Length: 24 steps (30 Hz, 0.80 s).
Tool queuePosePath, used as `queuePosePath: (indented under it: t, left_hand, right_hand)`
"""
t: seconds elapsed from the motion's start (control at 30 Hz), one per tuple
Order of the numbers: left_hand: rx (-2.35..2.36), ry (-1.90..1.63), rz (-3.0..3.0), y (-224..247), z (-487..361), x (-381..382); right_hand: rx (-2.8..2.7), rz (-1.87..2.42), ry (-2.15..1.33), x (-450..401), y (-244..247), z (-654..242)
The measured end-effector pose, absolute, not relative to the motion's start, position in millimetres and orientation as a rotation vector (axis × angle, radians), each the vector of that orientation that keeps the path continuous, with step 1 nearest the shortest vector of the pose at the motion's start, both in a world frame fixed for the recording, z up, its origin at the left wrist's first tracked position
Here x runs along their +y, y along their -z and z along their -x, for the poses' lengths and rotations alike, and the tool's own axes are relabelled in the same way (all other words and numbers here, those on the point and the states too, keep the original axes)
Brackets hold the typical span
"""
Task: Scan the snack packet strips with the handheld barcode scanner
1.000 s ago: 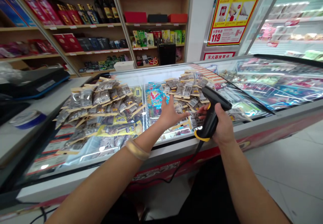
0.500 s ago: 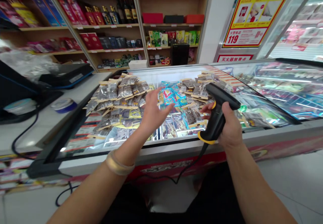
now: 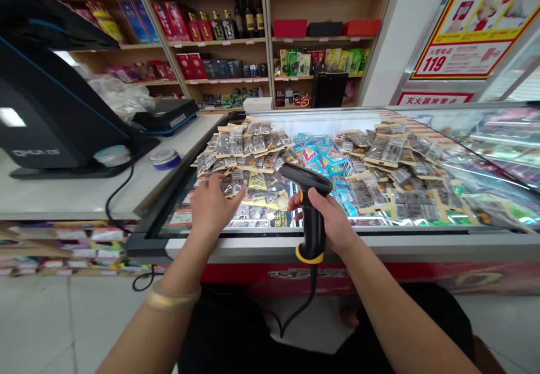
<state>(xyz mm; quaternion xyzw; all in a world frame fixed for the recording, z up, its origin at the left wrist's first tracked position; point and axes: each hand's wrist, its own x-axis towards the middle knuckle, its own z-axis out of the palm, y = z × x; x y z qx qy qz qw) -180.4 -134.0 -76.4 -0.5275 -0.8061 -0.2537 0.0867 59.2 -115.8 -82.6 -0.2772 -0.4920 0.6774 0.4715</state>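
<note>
A black barcode scanner (image 3: 313, 228) with yellow trim is held upright by its handle in my right hand (image 3: 335, 225). Its head points left over the glass-topped freezer (image 3: 371, 241), and a cable hangs from its base. My left hand (image 3: 213, 205) has thumb and fingers apart, close to the left heap of brown snack packets (image 3: 236, 140). Whether its fingertips touch a packet I cannot tell. Blue packets (image 3: 320, 153) lie between that heap and a second heap of brown packets (image 3: 390, 149) on the right. Yellow packets (image 3: 265, 198) show in front of the left heap.
A black checkout terminal (image 3: 59, 104) and a flat black scale (image 3: 171, 116) stand on the white counter (image 3: 172, 149) at left, with a round blue-and-white tape roll (image 3: 165, 159) beside them. Shelves (image 3: 248, 43) of boxes and bottles line the back. The scanner's cable (image 3: 297, 311) loops below.
My view has turned left, bringing more of the terminal into sight. My left hand has moved from the middle packets to the left heap. The scanner, still in my right hand, has shifted left.
</note>
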Motion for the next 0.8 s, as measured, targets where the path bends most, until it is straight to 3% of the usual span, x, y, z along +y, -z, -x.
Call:
queuePosePath:
  t: [0.17,0.6,0.8]
  left_hand:
    - [-2.371,0.612,1.609,78,172,-135]
    - [-2.289,0.695,1.564,71,168,-142]
    - [-2.166,0.950,1.711,71,169,-143]
  right_hand:
    - [-1.339,0.713,-1.655,-116,85,-63]
    - [-1.347,0.724,-1.624,-115,88,-65]
    - [-1.342,0.711,-1.625,-116,89,-65]
